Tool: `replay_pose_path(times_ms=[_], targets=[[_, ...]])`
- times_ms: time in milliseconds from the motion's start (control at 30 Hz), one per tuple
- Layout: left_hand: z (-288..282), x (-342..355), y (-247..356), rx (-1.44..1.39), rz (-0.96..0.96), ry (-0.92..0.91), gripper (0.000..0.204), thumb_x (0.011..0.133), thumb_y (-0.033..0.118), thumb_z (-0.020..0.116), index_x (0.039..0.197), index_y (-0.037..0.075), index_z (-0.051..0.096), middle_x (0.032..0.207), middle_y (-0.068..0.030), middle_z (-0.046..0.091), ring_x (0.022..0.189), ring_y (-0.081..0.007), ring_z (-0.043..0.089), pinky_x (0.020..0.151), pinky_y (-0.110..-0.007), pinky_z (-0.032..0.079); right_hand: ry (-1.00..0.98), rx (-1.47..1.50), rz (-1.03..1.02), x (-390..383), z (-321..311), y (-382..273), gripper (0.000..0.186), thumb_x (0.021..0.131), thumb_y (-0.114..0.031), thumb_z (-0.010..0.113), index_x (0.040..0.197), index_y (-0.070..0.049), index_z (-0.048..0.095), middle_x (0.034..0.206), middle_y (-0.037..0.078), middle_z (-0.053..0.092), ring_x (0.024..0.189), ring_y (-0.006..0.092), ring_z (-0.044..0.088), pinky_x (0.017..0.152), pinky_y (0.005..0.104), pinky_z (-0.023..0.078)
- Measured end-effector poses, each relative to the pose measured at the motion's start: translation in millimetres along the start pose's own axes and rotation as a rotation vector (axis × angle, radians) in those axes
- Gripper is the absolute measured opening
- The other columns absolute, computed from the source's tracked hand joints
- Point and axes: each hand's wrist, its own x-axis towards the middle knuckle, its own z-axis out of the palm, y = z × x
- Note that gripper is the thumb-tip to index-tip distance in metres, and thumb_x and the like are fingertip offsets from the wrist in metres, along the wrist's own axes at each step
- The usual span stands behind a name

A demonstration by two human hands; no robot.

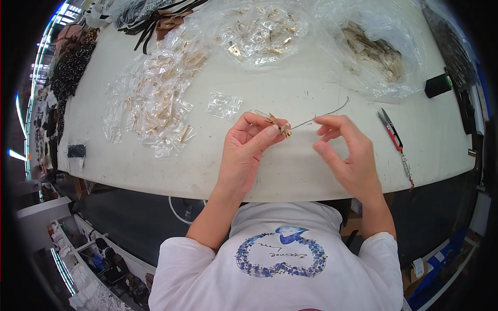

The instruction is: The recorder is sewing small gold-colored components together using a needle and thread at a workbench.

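Observation:
My left hand point(245, 150) pinches a small gold metal piece point(283, 127), perhaps a clip, between thumb and fingers above the table. From it a thin dark cord point(303, 124) runs out to the right and curves up at its far end. My right hand point(348, 155) is beside the cord, thumb and index finger apart and nothing visible between them. Its index fingertip is close to the cord; I cannot tell whether they touch. A small clear plastic bag point(224, 105) lies flat just beyond my left hand.
Clear bags with gold pieces point(163, 103) are heaped at the left, with another pile point(262, 39) at the far middle. A large plastic bag point(384, 57) lies far right. Red-handled scissors point(391, 129) and a dark thread spool point(438, 85) are at right. The pale table point(306, 171) has a curved-looking front edge.

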Motion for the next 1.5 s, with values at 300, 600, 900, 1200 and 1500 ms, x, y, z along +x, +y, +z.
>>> replay_pose_path(times_ms=[300, 600, 900, 1200, 1500], targets=[[-2.6, -5.9, 1.0, -0.267, 0.041, -0.041, 0.009, 0.093, 0.001, 0.063, 0.096, 0.007, 0.058, 0.11, -0.0121, 0.067, 0.107, -0.0182, 0.064, 0.099, -0.035, 0.05, -0.186, 0.335, -0.01, 41.1, 27.2, -9.4, 0.011, 0.088, -0.007, 0.071, 0.093, 0.001, 0.065, 0.082, 0.009, 0.069, 0.069, 0.0137, 0.067, 0.063, 0.0261, 0.052], [-46.4, 6.3, 42.8, 0.568, 0.303, 0.105, 0.026, 0.091, 0.005, 0.064, 0.117, 0.004, 0.059, 0.125, -0.013, 0.062, 0.118, -0.0208, 0.059, 0.098, -0.033, 0.047, -0.095, 0.001, -0.255, 71.5, 29.8, 10.7, 0.012, 0.089, -0.009, 0.07, 0.085, 0.0, 0.063, 0.074, 0.01, 0.068, 0.063, 0.0169, 0.065, 0.057, 0.0266, 0.05], [-79.2, 44.4, 50.4, 1.734, 0.674, -0.038, 0.02, 0.084, 0.003, 0.069, 0.104, 0.006, 0.072, 0.111, -0.0046, 0.07, 0.101, -0.0172, 0.062, 0.087, -0.033, 0.048, -0.027, -0.134, -0.311, 68.7, 29.4, 30.3, 0.012, 0.088, -0.01, 0.071, 0.092, -0.004, 0.062, 0.076, 0.009, 0.066, 0.067, 0.0215, 0.066, 0.058, 0.0314, 0.05], [-34.1, 58.5, 28.7, 1.157, 0.596, -0.075, 0.012, 0.088, 0.003, 0.067, 0.099, 0.002, 0.072, 0.093, -0.0046, 0.072, 0.084, -0.0115, 0.061, 0.077, -0.026, 0.046, 0.181, -0.229, -0.444, 71.5, 14.0, 32.2, 0.015, 0.084, -0.01, 0.073, 0.096, -0.008, 0.064, 0.073, 0.003, 0.065, 0.065, 0.0185, 0.062, 0.059, 0.031, 0.047], [-36.0, 54.5, 25.2, 1.13, 0.482, -0.115, 0.016, 0.09, 0.003, 0.066, 0.105, 0.0, 0.071, 0.091, -0.0042, 0.073, 0.082, -0.0082, 0.062, 0.077, -0.024, 0.049, 0.093, -0.329, -0.491, 70.7, 21.2, 36.2, 0.017, 0.083, -0.013, 0.074, 0.096, -0.008, 0.064, 0.073, 0.002, 0.064, 0.067, 0.0203, 0.061, 0.071, 0.0336, 0.047]])
